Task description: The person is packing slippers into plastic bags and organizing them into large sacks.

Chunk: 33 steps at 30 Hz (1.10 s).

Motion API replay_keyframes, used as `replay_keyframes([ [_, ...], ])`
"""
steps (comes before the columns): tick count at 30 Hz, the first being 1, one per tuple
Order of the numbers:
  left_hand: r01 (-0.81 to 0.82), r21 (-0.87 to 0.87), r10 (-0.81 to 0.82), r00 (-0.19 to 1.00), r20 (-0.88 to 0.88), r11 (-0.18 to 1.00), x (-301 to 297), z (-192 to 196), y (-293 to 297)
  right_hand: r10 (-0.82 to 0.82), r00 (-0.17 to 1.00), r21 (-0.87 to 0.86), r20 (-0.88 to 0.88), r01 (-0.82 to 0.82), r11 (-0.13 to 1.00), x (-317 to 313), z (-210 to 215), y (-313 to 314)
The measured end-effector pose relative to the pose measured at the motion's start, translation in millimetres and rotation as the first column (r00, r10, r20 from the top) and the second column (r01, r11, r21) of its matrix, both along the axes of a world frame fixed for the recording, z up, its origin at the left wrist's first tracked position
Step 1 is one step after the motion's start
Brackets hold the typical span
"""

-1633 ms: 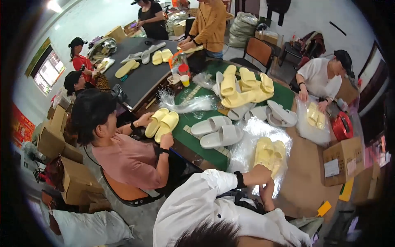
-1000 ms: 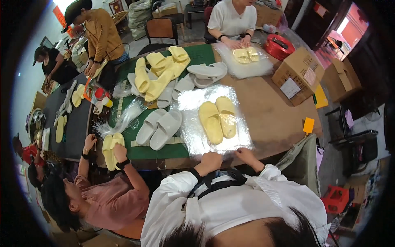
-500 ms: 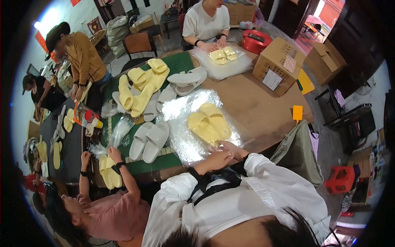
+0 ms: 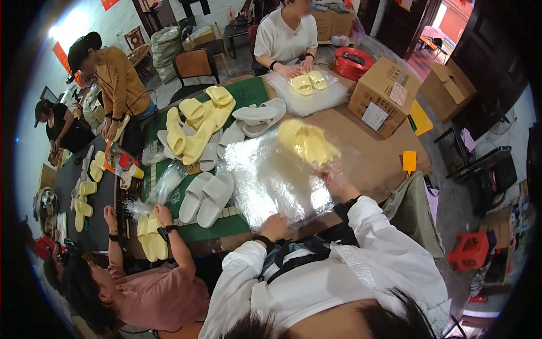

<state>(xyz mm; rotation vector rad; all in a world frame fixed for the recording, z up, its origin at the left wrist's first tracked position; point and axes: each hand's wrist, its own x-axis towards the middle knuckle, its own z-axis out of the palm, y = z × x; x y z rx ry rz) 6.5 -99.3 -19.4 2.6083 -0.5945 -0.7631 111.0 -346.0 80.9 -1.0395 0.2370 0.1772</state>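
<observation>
A pair of yellow slippers in a clear plastic bag is lifted above the right part of a stack of clear plastic bags. My right hand grips the bag's near end, and both are smeared by motion. My left hand is at the near edge of the stack with its fingers curled; what they hold, if anything, is hidden. Just left of the stack lies a pair of grey slippers. Beyond them, yellow slippers are heaped with more grey slippers.
Across the table, a person in white touches bagged yellow slippers. A cardboard box and a red container stand at the far right. To my left, a person in pink works at yellow slippers.
My right hand has raised the bagged yellow slippers off the stack and moved them away and to the right. My left hand has parted from it and shifted left.
</observation>
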Motion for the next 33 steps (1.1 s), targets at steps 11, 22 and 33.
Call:
replay_keyframes([
  [11,0.001,0.123,-0.008,0.998,0.057,0.992,-17,-2,-4,-0.202,0.966,0.078,0.163,0.192,0.978,23,19,-96],
  [22,0.029,0.122,-0.045,0.99,0.136,0.992,-25,-11,5,-0.734,0.553,0.08,-0.395,0.816,0.572,-31,-99,-45],
  [33,0.067,0.085,-0.084,0.971,0.222,0.994,-20,-10,13,0.493,0.868,-0.801,0.063,-0.251,0.544,-56,-106,107],
])
